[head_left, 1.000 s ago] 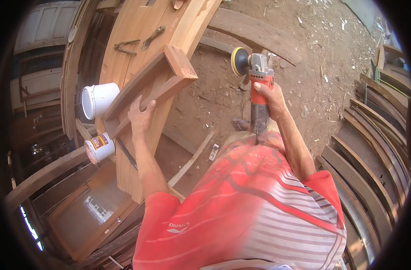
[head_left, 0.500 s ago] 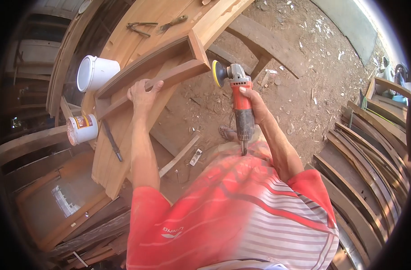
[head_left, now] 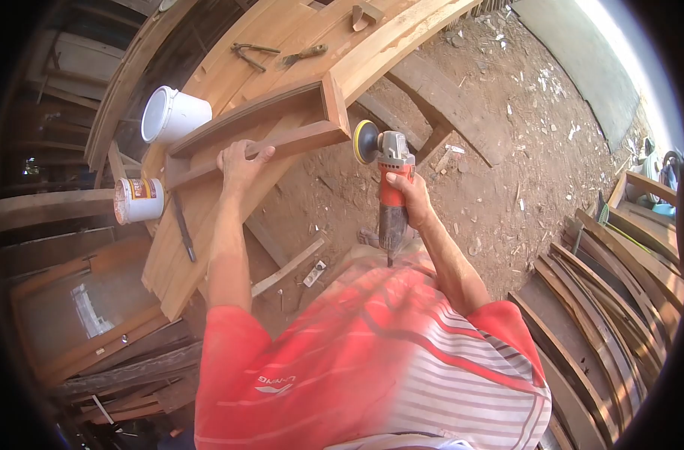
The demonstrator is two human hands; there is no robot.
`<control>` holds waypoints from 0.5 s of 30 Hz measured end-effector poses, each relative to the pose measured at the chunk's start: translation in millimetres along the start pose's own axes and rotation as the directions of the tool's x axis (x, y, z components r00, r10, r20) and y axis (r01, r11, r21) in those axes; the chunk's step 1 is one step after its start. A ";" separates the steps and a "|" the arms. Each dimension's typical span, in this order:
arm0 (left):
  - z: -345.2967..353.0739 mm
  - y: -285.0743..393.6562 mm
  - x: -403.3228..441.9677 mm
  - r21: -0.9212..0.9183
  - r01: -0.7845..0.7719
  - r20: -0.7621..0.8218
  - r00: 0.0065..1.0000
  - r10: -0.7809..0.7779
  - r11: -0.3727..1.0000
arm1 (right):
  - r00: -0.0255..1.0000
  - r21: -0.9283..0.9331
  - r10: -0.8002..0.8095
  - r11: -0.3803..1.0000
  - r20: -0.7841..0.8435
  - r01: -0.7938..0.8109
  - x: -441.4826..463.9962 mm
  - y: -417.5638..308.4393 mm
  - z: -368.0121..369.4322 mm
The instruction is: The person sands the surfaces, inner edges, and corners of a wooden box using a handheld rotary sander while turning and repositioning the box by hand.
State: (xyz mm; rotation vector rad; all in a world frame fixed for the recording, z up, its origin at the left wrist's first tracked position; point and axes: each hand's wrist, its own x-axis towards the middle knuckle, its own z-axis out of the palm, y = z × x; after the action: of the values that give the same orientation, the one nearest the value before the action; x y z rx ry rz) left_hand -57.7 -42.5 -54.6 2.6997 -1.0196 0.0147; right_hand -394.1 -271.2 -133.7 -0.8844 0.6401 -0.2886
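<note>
My right hand (head_left: 411, 196) is wrapped round the red and black body of an angle grinder (head_left: 393, 180), thumb along its top. The yellow-edged round pad (head_left: 365, 142) on the grinder faces the end of a shallow brown wooden box frame (head_left: 300, 139). Whether the pad touches the wood I cannot tell; they look very close. My left hand (head_left: 240, 166) grips the frame's near side board, thumb on its top edge and fingers over it. The frame rests on a pale wooden panel (head_left: 199, 244), its end reaching past the panel's edge.
Two white buckets, one plain (head_left: 178, 116) and one labelled (head_left: 139, 201), stand at the left. Pincers (head_left: 253, 55) and a brush (head_left: 306, 54) lie on the panel behind the frame. A dark bar (head_left: 183, 227) lies nearer. Curved timbers (head_left: 597, 322) are stacked on the right.
The whole view has shifted a little. The grinder has swung slightly left, its pad a touch closer to the frame's end. Both hands keep their grips.
</note>
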 end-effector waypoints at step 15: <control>1.8 -2.0 -0.4 0.007 -0.063 -0.035 0.997 0.064 0.998 | 0.990 0.200 0.053 0.977 0.134 -0.080 14.3 -16.1 7.3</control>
State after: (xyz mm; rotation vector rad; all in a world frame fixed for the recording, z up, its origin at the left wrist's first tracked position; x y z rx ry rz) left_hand -56.8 -41.2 -56.9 2.6615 -1.0962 0.0775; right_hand -378.0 -283.4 -123.3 -0.6760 0.5099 -0.2310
